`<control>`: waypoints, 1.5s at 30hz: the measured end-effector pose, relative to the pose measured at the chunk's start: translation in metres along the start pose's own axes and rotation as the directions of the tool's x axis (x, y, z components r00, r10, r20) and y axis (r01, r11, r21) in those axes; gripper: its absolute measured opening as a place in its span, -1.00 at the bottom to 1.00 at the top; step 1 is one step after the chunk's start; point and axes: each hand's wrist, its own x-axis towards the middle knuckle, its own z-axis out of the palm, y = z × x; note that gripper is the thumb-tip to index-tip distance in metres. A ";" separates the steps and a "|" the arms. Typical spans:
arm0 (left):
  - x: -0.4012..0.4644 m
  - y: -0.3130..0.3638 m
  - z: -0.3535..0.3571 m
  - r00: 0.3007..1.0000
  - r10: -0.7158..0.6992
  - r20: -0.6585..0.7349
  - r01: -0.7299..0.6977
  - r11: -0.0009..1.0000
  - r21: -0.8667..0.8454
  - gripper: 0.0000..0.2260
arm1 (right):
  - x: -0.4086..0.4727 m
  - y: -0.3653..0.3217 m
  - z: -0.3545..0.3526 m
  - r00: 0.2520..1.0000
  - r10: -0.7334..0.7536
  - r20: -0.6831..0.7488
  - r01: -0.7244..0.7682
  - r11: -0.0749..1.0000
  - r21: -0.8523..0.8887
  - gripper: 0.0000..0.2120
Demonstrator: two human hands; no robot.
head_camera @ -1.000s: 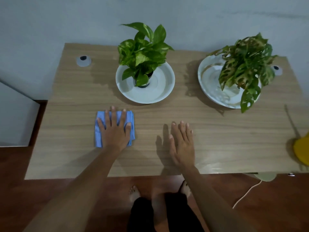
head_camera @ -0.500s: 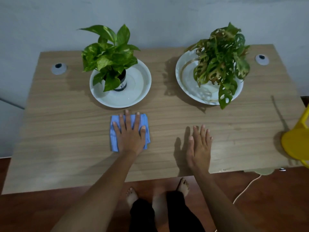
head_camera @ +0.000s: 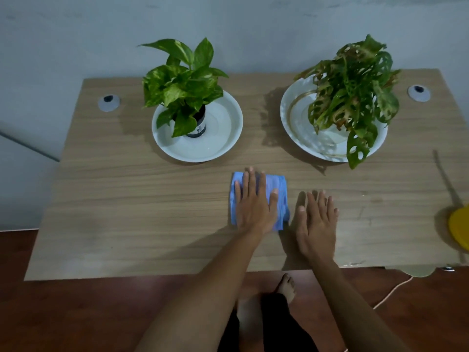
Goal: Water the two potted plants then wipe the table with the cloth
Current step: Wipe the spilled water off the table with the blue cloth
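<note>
Pressing flat, our left hand (head_camera: pixel 253 207) lies with straight fingers on the folded blue cloth (head_camera: pixel 280 196), near the middle of the table (head_camera: pixel 127 199). Our right hand (head_camera: pixel 317 224) rests just beside it, fingers straight and together, holding nothing. Bare wood runs wide to the left edge and toward the near edge. Behind the cloth stands the left plant (head_camera: pixel 182 82) in its white dish (head_camera: pixel 223 138); its dark pot carries a label, too small for us to read. The right plant (head_camera: pixel 355 82) sits in a plate (head_camera: pixel 294 115). Something yellow (head_camera: pixel 459 224) shows at the right edge.
</note>
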 end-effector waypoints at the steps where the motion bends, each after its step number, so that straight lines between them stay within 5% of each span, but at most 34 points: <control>1: -0.002 -0.008 -0.007 0.997 -0.014 -0.070 0.010 0.998 -0.063 -0.36 | 0.003 -0.010 0.005 0.999 -0.040 0.001 0.040 0.999 -0.009 -0.46; 6: -0.006 -0.084 -0.035 0.951 -0.051 -0.306 0.054 0.999 0.001 -0.46 | 0.020 -0.070 0.040 0.977 -0.209 -0.044 0.208 0.978 -0.025 -0.47; 12: 0.004 -0.131 -0.040 0.974 0.039 -0.222 -0.015 0.994 0.110 -0.46 | 0.021 -0.104 0.076 0.954 -0.183 0.237 0.232 0.952 -0.198 -0.42; 16: 0.012 -0.115 -0.035 0.962 0.125 -0.243 -0.097 0.988 0.123 -0.51 | 0.014 -0.090 0.069 0.960 -0.206 0.189 0.243 0.949 -0.202 -0.44; 31: 0.047 0.039 0.006 0.963 0.253 -0.095 -0.247 0.966 0.072 -0.41 | -0.010 0.046 -0.012 0.992 0.120 -0.030 -0.124 0.947 -0.296 -0.44; 36: 0.052 0.051 0.029 0.972 0.234 -0.019 -0.228 0.959 0.168 -0.36 | -0.007 0.118 -0.049 0.958 0.256 -0.127 -0.285 0.889 -0.358 -0.44; 45: 0.052 0.055 0.036 0.978 0.210 -0.019 -0.200 0.951 0.236 -0.34 | 0.081 0.167 -0.075 0.943 0.319 -0.098 -0.332 0.865 -0.376 -0.42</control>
